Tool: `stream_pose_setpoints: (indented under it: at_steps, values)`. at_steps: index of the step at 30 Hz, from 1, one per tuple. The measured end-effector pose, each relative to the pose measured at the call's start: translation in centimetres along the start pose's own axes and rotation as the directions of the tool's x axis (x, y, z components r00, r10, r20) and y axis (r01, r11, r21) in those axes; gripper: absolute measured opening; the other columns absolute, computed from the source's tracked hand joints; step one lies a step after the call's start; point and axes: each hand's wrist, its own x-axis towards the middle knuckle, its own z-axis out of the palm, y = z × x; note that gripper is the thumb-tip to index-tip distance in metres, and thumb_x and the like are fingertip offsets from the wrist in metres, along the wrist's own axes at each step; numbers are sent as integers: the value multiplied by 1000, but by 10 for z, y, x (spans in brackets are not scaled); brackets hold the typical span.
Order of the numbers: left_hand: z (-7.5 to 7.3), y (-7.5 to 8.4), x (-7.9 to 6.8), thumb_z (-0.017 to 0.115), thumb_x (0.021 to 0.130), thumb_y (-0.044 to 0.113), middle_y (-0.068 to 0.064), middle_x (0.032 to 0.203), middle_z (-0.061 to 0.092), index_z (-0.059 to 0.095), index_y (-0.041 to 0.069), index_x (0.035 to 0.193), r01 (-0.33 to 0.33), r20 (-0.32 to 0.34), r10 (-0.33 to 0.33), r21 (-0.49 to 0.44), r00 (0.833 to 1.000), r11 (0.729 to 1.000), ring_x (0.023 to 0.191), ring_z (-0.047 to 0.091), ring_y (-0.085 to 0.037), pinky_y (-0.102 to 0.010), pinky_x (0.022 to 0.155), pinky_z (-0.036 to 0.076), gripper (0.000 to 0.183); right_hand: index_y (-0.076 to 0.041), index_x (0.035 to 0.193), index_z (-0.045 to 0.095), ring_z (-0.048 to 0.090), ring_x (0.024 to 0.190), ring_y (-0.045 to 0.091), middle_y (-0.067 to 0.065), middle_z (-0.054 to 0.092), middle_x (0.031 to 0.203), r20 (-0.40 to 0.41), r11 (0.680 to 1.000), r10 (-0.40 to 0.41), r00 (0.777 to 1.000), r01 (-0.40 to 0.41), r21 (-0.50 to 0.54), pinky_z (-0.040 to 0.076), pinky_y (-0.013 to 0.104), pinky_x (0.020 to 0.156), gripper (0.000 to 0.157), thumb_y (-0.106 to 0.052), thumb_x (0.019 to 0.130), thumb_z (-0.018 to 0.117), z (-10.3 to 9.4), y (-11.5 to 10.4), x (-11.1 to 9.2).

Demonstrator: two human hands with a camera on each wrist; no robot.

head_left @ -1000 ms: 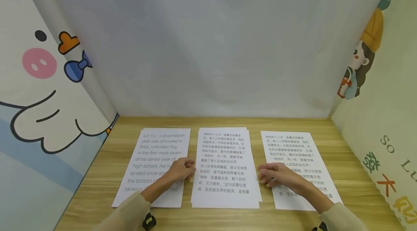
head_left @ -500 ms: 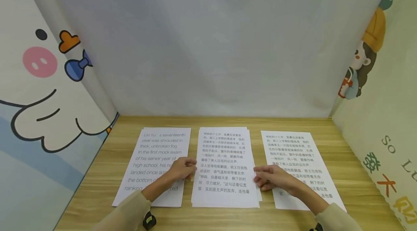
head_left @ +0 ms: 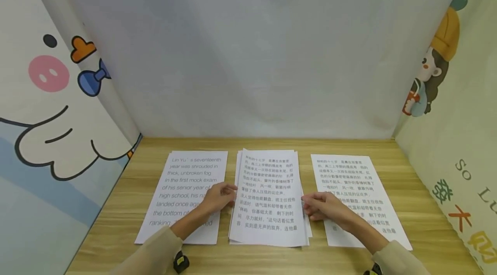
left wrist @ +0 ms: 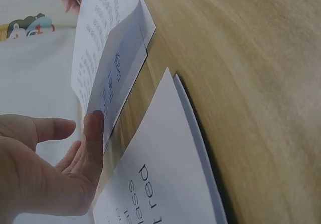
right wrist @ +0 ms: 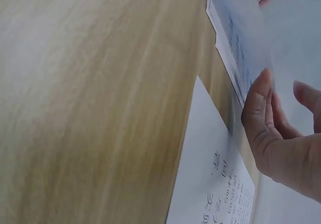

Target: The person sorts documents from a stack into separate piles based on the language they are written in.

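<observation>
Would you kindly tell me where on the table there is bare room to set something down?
Bare table shows between the right pages and the right wall, between the left pages and the left wall, and in a strip along the back wall. It is crowded beside the middle stack, where the left hand and right hand reach across the gaps.

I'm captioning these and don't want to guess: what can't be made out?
Head view: some English words on the left stack, behind the left hand.
Head view: some Chinese words on the right sheet, behind the right hand.
Head view: the middle lower sheets, mostly hidden by the top sheet.
Left wrist view: most of the right hand, past the top edge.
</observation>
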Motion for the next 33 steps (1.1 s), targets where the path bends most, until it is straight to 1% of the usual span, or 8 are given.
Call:
stream_pose_setpoints:
  at_steps: [3,5,8,12,17,21,26,33]
  values:
    - [2,1,1,65,93,4,-16,111,72,57,-3,131,21,0,-21,-73,1000,997,82,71,-17,-32,74,64,40,10,127,58,72,88,13,5,72,100,-6,999,-7,1000,7,33,63,26,78,49,-31,102,63,2,2,4]
    - [4,0,1,66,92,2,-17,110,73,54,-4,134,35,1,-35,-106,999,994,81,72,-17,-32,72,64,45,13,132,54,73,88,14,7,75,102,7,999,-23,1000,22,44,63,26,77,49,-25,103,61,3,3,5]
    - [6,-1,0,65,91,-1,-17,108,74,52,-6,139,54,10,-53,-138,999,989,78,71,-16,-31,72,64,50,16,142,44,75,90,15,11,77,106,8,998,-39,999,39,47,63,26,76,55,-18,102,60,4,3,4]
    - [10,-3,1,67,91,-1,-16,103,74,53,-6,139,77,27,-74,-158,997,984,75,70,-15,-30,71,64,50,17,150,30,75,95,17,17,75,117,-3,998,-52,999,52,41,63,27,75,66,-16,102,60,4,2,0]
    - [15,-6,2,67,91,1,-12,96,74,54,-4,137,90,48,-84,-137,995,986,71,69,-13,-29,69,64,48,15,150,31,75,98,17,18,72,124,-19,998,-50,999,51,29,62,27,75,65,-17,102,61,2,3,-3]
    - [16,-5,0,65,91,0,-12,95,74,54,-5,136,66,60,-59,-123,996,990,71,69,-14,-30,69,64,47,13,149,34,75,99,20,16,74,119,-14,998,-43,999,44,47,63,29,77,62,-18,102,61,0,5,-3]
    - [14,-3,-4,66,92,-1,-13,97,74,54,-5,134,45,83,-33,-135,996,990,73,72,-14,-30,69,64,44,13,149,35,76,99,21,16,76,115,-15,997,-44,999,45,57,63,32,79,62,-20,102,61,-2,6,-4]
    - [15,1,-6,67,92,-1,-12,97,74,56,-4,132,24,81,-12,-147,997,989,71,71,-13,-30,67,64,42,13,150,34,76,96,20,16,75,115,-51,998,-52,997,53,20,63,30,76,65,-23,102,61,-6,3,-12]
